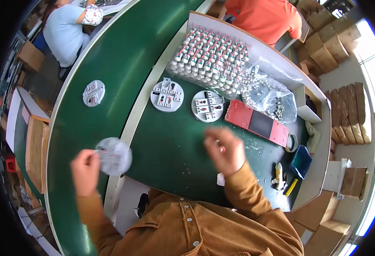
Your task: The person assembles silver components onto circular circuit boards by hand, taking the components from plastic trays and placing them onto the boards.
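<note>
At the left rail of the bench, my left hand (86, 170) pinches the edge of a round pale grey disc-shaped fixture (115, 156), which is blurred by motion. My right hand (226, 150) is above the green bench top, its fingers curled in; a small red-and-white spot shows at the palm, too small to make out. Beyond it lie two round white fixtures with blocks and red and black parts: one (167, 95) by the rail, the other (207, 106) nearer the red plate. A further round fixture (94, 93) rests on the long green surface at the left.
Rows of small white parts with red wires (213, 55) stand behind the fixtures. Beside them are a clear bag of metal parts (268, 91) and a red plate with a dark panel (256, 122). Right: tape roll (291, 143), blue tray (302, 162), yellow-handled tool (291, 187). Two people sit beyond.
</note>
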A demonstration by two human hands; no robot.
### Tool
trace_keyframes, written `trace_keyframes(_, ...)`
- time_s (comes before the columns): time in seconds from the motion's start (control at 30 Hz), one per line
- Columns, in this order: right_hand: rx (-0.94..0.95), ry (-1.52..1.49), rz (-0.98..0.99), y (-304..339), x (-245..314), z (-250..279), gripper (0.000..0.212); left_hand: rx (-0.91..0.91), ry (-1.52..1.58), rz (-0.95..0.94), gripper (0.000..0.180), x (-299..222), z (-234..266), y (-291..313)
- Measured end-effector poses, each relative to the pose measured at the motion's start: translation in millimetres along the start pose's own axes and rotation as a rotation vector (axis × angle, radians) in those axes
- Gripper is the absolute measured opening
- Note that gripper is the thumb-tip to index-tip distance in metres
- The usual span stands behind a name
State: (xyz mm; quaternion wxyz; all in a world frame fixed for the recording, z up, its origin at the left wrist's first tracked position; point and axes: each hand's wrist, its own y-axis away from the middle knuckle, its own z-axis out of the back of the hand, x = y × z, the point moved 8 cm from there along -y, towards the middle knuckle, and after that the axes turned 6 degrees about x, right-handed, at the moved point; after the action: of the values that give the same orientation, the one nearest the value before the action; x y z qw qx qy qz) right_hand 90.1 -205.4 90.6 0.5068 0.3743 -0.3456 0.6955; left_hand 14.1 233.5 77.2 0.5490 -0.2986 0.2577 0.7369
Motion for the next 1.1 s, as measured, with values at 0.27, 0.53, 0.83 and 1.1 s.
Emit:
trace_keyframes(0.27, -0.310, 0.521, -0.118, -166.1, -30.9, 55.0, 0.042, -0.046, 0.007, -0.241, 0.011, -119.0, -164.8, 14.4)
trace_keyframes(0.53, -0.281, 0.554, -0.197, -179.2, -48.2, 55.4, 0.043, 0.114, -0.094, -0.237, 0.035, -112.2, -177.9, 35.4)
trace_keyframes(0.83, -0.251, 0.061, -0.202, -102.9, -7.6, 44.7, 0.027, 0.552, 0.117, -0.663, 0.113, -117.4, -206.2, 28.0)
trace_keyframes(1.1, 0.278, 0.301, 0.103, 5.2, 27.0, -78.7, 0.034, 0.432, 0.238, -0.603, 0.114, -116.6, -192.1, 11.1)
